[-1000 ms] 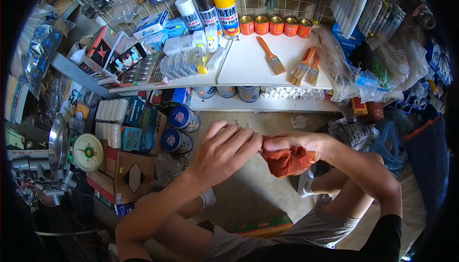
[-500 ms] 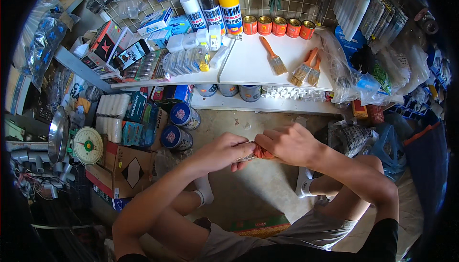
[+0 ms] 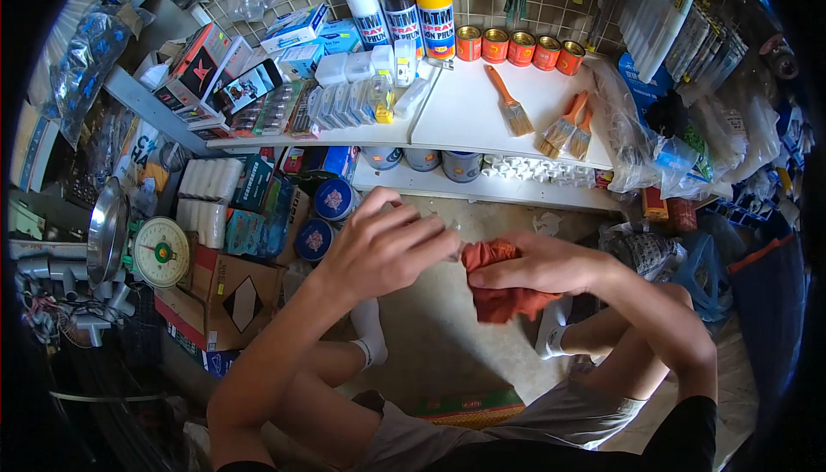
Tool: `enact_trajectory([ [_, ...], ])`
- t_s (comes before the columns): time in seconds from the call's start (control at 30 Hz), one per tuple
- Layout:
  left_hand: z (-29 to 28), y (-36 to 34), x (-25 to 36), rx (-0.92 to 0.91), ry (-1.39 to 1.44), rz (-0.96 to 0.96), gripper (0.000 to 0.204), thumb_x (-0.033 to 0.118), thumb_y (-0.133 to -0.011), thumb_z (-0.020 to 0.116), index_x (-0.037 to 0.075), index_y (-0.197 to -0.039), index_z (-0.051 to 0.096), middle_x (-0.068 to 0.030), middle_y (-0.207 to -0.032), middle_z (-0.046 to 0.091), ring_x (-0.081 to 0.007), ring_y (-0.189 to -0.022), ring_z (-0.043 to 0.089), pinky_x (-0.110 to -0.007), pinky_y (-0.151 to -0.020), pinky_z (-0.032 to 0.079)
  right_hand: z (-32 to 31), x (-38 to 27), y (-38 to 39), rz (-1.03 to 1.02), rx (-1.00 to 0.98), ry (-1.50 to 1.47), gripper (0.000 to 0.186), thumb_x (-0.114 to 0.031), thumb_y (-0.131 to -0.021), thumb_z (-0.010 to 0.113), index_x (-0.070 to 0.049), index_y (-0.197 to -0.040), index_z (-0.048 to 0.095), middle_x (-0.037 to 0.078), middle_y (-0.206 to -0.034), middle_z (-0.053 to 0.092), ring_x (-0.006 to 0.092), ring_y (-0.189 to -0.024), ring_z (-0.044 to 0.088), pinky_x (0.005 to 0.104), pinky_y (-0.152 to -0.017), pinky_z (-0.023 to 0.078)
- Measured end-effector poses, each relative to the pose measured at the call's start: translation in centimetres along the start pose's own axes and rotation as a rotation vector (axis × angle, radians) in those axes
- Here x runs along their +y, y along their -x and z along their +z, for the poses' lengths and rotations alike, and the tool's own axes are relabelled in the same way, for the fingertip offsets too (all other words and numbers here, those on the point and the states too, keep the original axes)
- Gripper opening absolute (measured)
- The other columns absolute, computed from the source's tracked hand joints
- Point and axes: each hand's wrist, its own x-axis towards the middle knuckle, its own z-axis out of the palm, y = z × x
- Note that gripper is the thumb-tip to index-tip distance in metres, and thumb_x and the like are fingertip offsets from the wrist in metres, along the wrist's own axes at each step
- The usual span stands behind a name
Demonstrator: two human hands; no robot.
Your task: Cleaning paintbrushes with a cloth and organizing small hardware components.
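Orange-red cloth (image 3: 514,302) is bunched in our right hand (image 3: 546,265), held up over the floor (image 3: 422,326) in front of us, between the knees. Right fingers are closed on it: thumb lies across the near face and points left, the rest wraps over the top and far side. Loose folds hang below the thumb.

Left hand (image 3: 387,252) is up at about the same height, knuckles toward us, fingers curled and pointing right. Something small and greyish shows at the tips; too little visible to say what, or whether it's pinched.

Key geometry: cloth sits directly right of the left fingertips, just beside them. Can't tell contact from this angle. Right hand is the nearer one, being on the cloth; left only comes up to its left edge. No clean long axis on the wad; best read is it runs from upper left, by the left fingertips, down and slightly right, so its top end faces the left hand.

Beyond the hands: white shelf (image 3: 465,119) with a single paintbrush (image 3: 509,104), a pair of brushes (image 3: 564,128) and a row of small orange tins (image 3: 520,50). Scale (image 3: 161,251) off to our left.
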Motion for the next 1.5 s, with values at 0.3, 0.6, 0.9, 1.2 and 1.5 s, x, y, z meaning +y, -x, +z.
enact_trajectory([
  [0.3,0.9,-0.1,0.8,-0.529,1.528,-0.907,0.028,0.031,-0.108,0.053,0.006,-0.099,0.061,-0.0032,-0.081,0.067,-0.0114,-0.068,0.061,-0.029,-0.066,0.043,-4.4,-0.8,2.2,-0.394,0.572,1.281,0.042,-0.046,-0.093,0.072,-0.005,-0.087,0.072,0.013,-0.071,0.069,0.0345,-0.061,0.068,0.0422,-0.061,0.055],
  [0.6,1.8,-0.8,0.4,-0.496,1.304,-0.886,0.032,0.034,-0.109,0.053,0.006,-0.116,0.065,0.0041,-0.085,0.061,-0.0044,-0.077,0.051,-0.024,-0.069,0.041,-11.8,0.5,3.0,-0.624,1.166,0.398,0.041,-0.04,-0.105,0.059,-0.002,-0.094,0.07,0.007,-0.064,0.066,0.0166,-0.054,0.064,0.0335,-0.053,0.05],
  [0.9,1.9,-3.8,1.8,-0.044,1.29,-0.989,0.03,0.014,-0.102,0.064,0.004,-0.129,0.054,-0.0052,-0.12,0.063,-0.0102,-0.106,0.064,-0.028,-0.083,0.052,-4.9,0.2,0.3,-0.422,0.46,-0.537,0.066,-0.059,-0.109,0.034,-0.008,-0.148,0.046,0.009,-0.141,0.059,0.0206,-0.127,0.059,0.0391,-0.114,0.042],
  [1.2,3.5,-4.4,2.9,0.146,1.062,-0.818,0.054,0.011,-0.084,0.086,0.002,-0.121,0.048,-0.0088,-0.106,0.063,-0.0129,-0.09,0.065,-0.03,-0.073,0.052,-1.2,0.4,-1.7,-0.254,0.204,-0.591,0.061,-0.054,-0.109,0.041,-0.006,-0.146,0.047,0.007,-0.13,0.059,0.0124,-0.119,0.054,0.0346,-0.105,0.043],
  [1.5,1.1,-3.4,1.4,0.191,0.761,-0.862,0.059,0.021,-0.078,0.09,0.002,-0.113,0.046,-0.0081,-0.094,0.05,-0.0174,-0.083,0.052,-0.033,-0.071,0.044,-2.3,0.6,-3.1,-0.134,0.542,-0.231,0.055,-0.056,-0.101,0.061,-0.005,-0.119,0.069,-0.002,-0.081,0.066,0.006,-0.061,0.057,0.0261,-0.053,0.046],
])
